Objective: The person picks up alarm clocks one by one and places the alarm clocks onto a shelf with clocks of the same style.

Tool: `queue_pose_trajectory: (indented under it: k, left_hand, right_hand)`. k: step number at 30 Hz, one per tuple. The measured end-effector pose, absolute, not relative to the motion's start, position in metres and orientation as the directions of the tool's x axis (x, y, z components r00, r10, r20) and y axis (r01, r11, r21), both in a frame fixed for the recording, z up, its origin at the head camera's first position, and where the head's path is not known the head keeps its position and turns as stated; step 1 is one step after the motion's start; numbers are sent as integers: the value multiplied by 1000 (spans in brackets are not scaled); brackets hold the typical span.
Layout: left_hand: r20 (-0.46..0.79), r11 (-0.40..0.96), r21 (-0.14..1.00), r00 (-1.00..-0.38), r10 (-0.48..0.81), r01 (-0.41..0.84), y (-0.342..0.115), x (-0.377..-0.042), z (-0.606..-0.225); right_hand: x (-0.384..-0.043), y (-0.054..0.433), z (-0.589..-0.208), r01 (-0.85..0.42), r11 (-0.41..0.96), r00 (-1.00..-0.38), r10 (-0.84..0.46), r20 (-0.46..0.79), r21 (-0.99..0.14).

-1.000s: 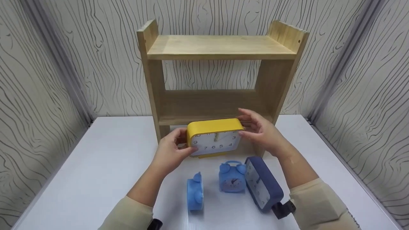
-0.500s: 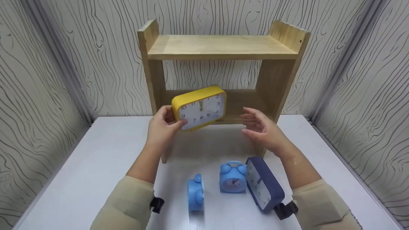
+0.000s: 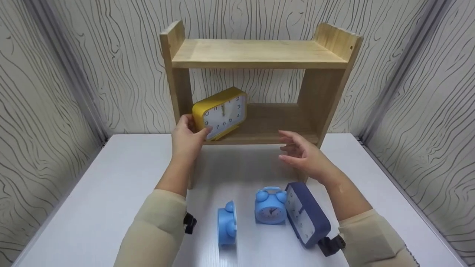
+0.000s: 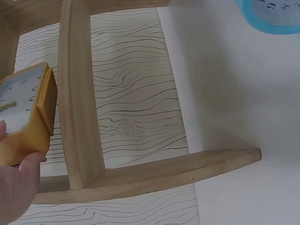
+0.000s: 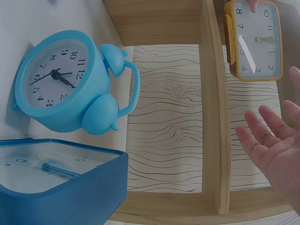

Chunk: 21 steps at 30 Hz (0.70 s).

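A yellow rectangular alarm clock point(image 3: 224, 113) is gripped at its left end by my left hand point(image 3: 187, 139), thumb on the dial and fingers behind. It is tilted, its right end higher, at the left of the wooden shelf's middle board point(image 3: 271, 122). In the left wrist view the clock point(image 4: 35, 110) shows just above that board; whether it touches the board I cannot tell. My right hand point(image 3: 306, 154) hovers in front of the shelf's right side, fingers loosely bent and holding nothing. In the right wrist view its fingers point(image 5: 267, 131) are apart from the yellow clock.
On the white table point(image 3: 92, 200) stand a light-blue twin-bell alarm clock point(image 3: 270, 207), a second one turned sideways point(image 3: 226, 224), and a dark-blue rectangular clock point(image 3: 308, 215) leaning right. Above is the shelf's top board point(image 3: 256, 50); its side panels point(image 3: 330, 100) flank the middle board.
The left hand has carried the yellow clock up and left, from in front of the lower opening to the middle board. The right hand has let go of the clock and stayed at the right.
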<state>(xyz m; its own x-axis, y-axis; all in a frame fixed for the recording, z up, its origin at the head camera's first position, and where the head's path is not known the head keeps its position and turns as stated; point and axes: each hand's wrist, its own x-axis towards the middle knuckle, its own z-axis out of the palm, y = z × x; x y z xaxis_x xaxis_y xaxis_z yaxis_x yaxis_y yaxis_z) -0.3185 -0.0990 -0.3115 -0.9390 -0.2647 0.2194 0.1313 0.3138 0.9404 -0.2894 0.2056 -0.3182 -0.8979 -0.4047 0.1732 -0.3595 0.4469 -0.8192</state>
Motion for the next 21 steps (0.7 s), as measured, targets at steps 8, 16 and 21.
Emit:
queue_pose_trajectory:
  k: [8,16,21]
  left_hand:
    - [265,384,911,-924,-275,147,-92,-328,-315]
    - [237,401,910,-929,-284,110,-90,-335,-318]
    - [252,446,889,-924,-287,104,-89,-339,-316]
  right_hand:
    - [-289,205,-317,-358,470,-898,-410,160,-807]
    - [-288,207,-320,-346,495,-899,-418,131,-797]
    - [-289,208,-322,-351,487,-896,-424,135,-799]
